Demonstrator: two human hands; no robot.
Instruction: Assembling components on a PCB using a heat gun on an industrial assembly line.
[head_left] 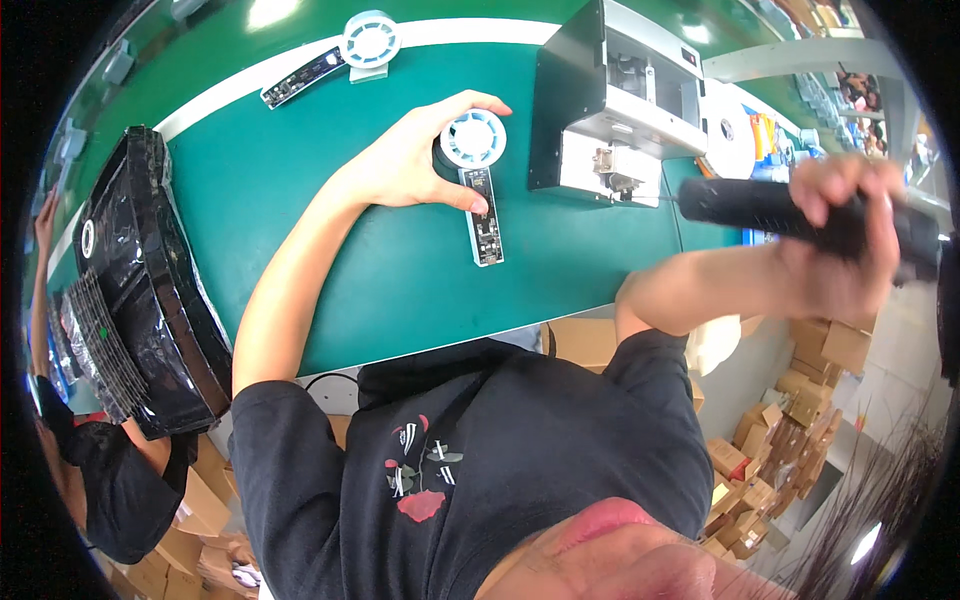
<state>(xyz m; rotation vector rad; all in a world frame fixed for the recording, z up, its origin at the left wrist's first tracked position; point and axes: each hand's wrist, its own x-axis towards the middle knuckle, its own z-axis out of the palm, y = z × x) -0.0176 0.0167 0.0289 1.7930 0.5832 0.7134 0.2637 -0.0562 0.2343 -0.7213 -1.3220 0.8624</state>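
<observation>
My left hand (405, 165) is curled around a half-built handheld fan (485, 225) lying on the green mat. The fan has a pale blue round head with spokes and a straight handle with a bare dark circuit board. My thumb presses on the board, and my fingers reach round the head. Raised at the right, my right hand (850, 225), blurred by motion, grips a black electric screwdriver (745, 203). Its thin bit points left toward the front of a screw feeder (630, 165), a grey and black box. Whether a screw sits on the bit is too small to tell.
A second fan unit (370, 42) lies at the back of the green mat (400, 290). A black tape-covered bin (150, 270) stands at the left, with another person's arm (42, 250) beyond it. Cardboard boxes (780, 430) are piled on the floor at the right.
</observation>
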